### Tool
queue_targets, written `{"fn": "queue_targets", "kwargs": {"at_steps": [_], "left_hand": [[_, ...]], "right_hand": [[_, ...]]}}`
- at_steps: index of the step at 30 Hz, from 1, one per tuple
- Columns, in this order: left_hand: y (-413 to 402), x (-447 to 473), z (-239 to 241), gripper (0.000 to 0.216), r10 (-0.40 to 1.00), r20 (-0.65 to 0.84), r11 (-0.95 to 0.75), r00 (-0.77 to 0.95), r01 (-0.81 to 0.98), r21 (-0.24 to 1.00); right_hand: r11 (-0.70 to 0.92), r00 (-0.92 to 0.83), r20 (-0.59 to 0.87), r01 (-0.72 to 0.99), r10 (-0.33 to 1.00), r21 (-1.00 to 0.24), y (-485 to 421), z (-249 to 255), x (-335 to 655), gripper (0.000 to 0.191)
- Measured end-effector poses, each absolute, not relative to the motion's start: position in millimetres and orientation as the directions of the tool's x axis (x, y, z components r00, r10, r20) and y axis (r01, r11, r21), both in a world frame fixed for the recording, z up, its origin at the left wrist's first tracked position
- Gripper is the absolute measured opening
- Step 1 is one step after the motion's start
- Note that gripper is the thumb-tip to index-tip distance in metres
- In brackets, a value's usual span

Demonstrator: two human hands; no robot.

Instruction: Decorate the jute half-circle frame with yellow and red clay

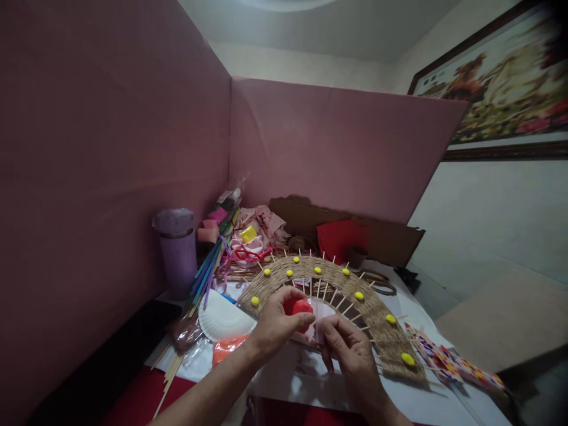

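- Tabletop [284,378] reaches from the left fingers [289,292] to its near edge; beyond, a woven arch [328,264] bows away.
- These grip a red lump [302,307], long axis unclear; right fingers [338,338] pinch clear film [320,316] beside it.

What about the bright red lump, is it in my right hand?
No, the red lump is held in the left hand, while the right hand pinches clear plastic beside it.

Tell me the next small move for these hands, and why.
Probably ease the clear film away from the red lump with the right hand: that hand seems to pinch the film beside the lump, while the left hand holds the lump itself.
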State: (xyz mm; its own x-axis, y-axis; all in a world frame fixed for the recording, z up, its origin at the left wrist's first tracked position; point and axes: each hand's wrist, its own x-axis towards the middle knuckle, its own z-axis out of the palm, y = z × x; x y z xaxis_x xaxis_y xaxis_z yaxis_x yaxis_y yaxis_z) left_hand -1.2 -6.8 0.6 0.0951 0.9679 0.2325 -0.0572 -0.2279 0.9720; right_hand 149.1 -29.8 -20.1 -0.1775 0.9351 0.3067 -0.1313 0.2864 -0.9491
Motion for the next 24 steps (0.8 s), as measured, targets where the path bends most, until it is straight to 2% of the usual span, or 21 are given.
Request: {"fn": "queue_targets", "kwargs": {"at_steps": [5, 12, 24], "left_hand": [[-4.3, -2.6, -2.5, 0.029, 0.965, 0.247, -0.243, 0.092, -0.054, 0.968], [-6.5, -5.1, 3.4, 0.023, 0.951, 0.304, -0.306, 0.061, 0.038, 0.951], [-8.9, -2.3, 4.4, 0.032, 0.971, 0.194, -0.167, 0.141, -0.181, 0.969]], "right_hand": [[0.29, -0.18, 0.305, -0.108, 0.935, -0.951, -30.5, -18.8, 149.7, 0.031], [0.302, -0.202, 0.317, -0.1, 0.927, -0.948, -28.4, -18.9, 150.1, 0.03], [0.247, -0.215, 0.305, -0.257, 0.928, -0.934, -24.2, -25.2, 149.7, 0.031]]}}
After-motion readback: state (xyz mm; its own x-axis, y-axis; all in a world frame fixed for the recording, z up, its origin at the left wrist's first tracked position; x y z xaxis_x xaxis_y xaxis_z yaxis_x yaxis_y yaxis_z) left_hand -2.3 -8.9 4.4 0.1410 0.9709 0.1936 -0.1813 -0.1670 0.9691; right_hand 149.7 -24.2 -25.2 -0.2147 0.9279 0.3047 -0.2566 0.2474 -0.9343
